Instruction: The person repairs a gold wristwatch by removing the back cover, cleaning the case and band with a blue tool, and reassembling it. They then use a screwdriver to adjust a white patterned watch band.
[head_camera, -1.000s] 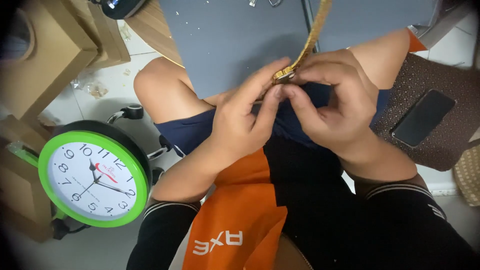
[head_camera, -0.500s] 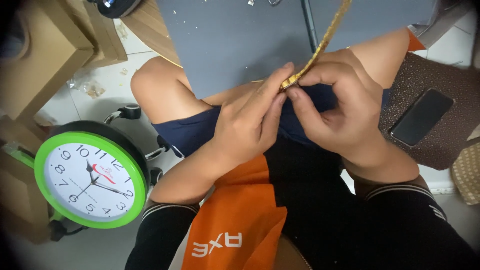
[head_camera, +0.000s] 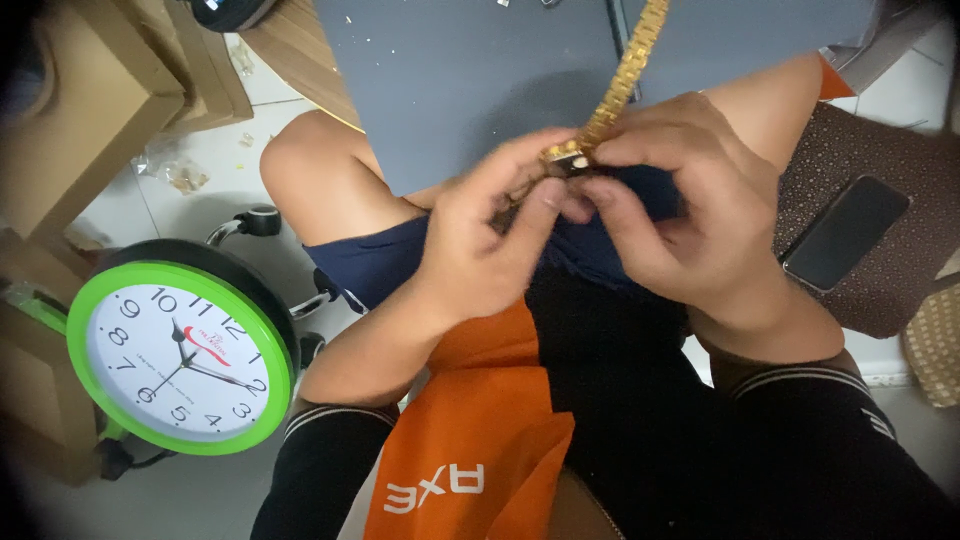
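Hands, left hand (head_camera: 480, 250) and right hand (head_camera: 690, 215), pinch gold watch band (head_camera: 620, 85).

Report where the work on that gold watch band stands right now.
Done: nothing shows as finished. In hand: the left hand and right hand pinch the clasp end of the gold watch band over the lap, its links trailing up onto the grey board. Left: cannot tell, since fingers hide the clasp.

I see a green-rimmed wall clock (head_camera: 182, 350) low left of the hands and a dark phone (head_camera: 846, 232) right of them.
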